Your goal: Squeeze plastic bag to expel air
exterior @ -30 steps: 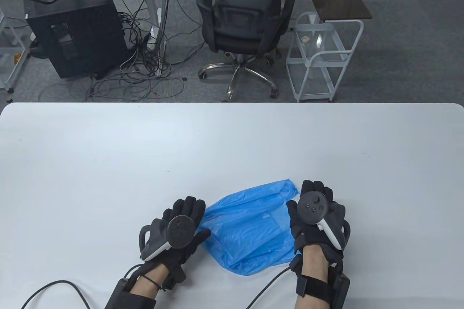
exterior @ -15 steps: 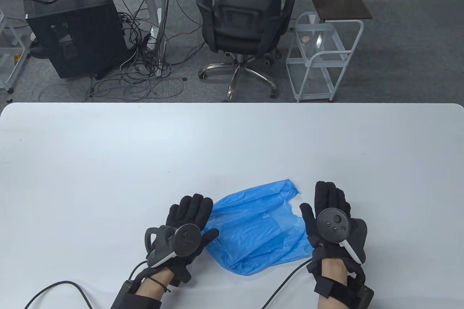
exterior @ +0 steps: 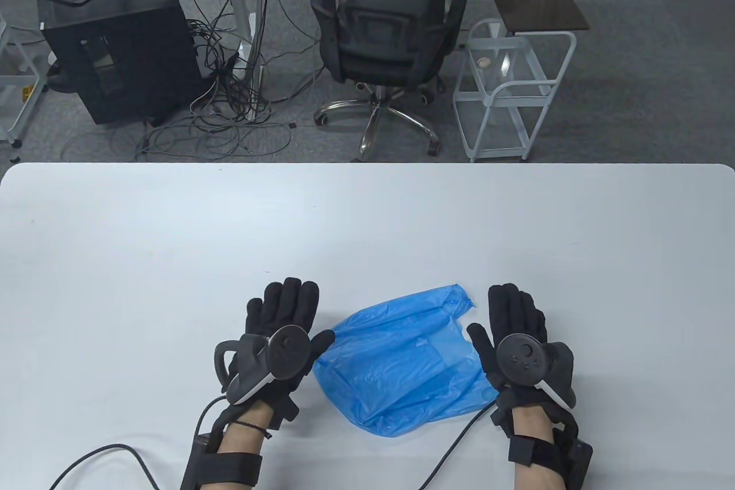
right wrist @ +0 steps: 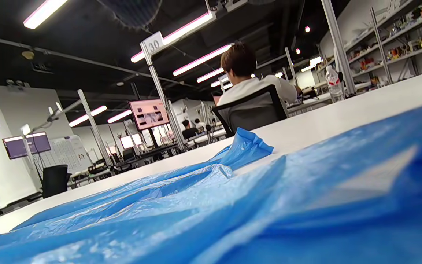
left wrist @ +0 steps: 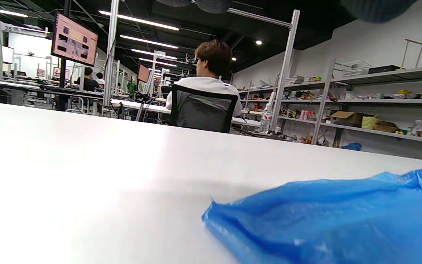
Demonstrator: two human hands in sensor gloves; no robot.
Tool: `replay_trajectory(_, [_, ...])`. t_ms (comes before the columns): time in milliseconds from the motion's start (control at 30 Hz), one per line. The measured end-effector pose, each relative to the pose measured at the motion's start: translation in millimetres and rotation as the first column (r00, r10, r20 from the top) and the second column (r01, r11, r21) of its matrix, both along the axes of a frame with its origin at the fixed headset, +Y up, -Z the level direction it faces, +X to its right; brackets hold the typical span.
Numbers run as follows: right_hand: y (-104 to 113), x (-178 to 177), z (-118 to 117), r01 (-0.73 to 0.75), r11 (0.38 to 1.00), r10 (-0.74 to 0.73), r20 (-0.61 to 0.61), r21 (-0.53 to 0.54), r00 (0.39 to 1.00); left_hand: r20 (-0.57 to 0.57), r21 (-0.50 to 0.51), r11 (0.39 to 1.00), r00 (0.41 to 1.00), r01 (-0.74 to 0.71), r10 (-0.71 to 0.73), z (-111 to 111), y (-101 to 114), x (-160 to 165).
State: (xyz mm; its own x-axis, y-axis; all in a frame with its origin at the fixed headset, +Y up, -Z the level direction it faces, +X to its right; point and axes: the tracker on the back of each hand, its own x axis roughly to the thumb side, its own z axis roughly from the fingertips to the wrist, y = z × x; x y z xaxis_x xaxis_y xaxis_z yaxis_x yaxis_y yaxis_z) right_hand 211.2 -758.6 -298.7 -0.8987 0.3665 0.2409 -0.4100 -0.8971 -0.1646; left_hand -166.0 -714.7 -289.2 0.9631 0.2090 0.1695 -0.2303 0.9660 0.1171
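A blue plastic bag [exterior: 402, 363] lies crumpled and fairly flat on the white table [exterior: 367, 226], near its front edge. My left hand [exterior: 284, 320] is open, fingers spread, just left of the bag, with its thumb tip at the bag's left edge. My right hand [exterior: 511, 320] is open, fingers stretched forward, at the bag's right edge. Neither hand holds the bag. The bag also shows low at the right in the left wrist view [left wrist: 328, 216] and fills the lower part of the right wrist view [right wrist: 233, 212].
Glove cables [exterior: 448, 450] trail off the table's front edge, one passing under the bag's near corner. Beyond the table's far edge stand an office chair [exterior: 385, 30], a white cart [exterior: 505, 88] and a computer tower [exterior: 115, 47].
My left hand moved left and forward off the bag and spread its fingers. My right hand slid off the bag to its right edge.
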Motion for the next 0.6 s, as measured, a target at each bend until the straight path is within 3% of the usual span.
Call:
replay_trajectory(100, [-10.1, -2.8, 1.9, -0.009, 0.999, 0.009, -0.02, 0.035, 1.0, -0.008, 0.0, 1.0, 1.0, -0.018, 0.018, -1.6, 4.6, 7.1])
replay_trajectory(267, [-9.0, -10.5, 2.6, -0.032, 0.997, 0.035, -0.043, 0.067, 0.998, 0.007, 0.024, 0.999, 0.999, 0.038, -0.038, -1.8, 6.0, 24.7])
replay_trajectory(600, [-11.0, -18.4, 1.6, -0.061, 0.998, 0.061, -0.045, 0.006, 0.997, 0.038, 0.045, 0.989, 0.989, 0.14, -0.141, -0.7, -16.2, 44.4])
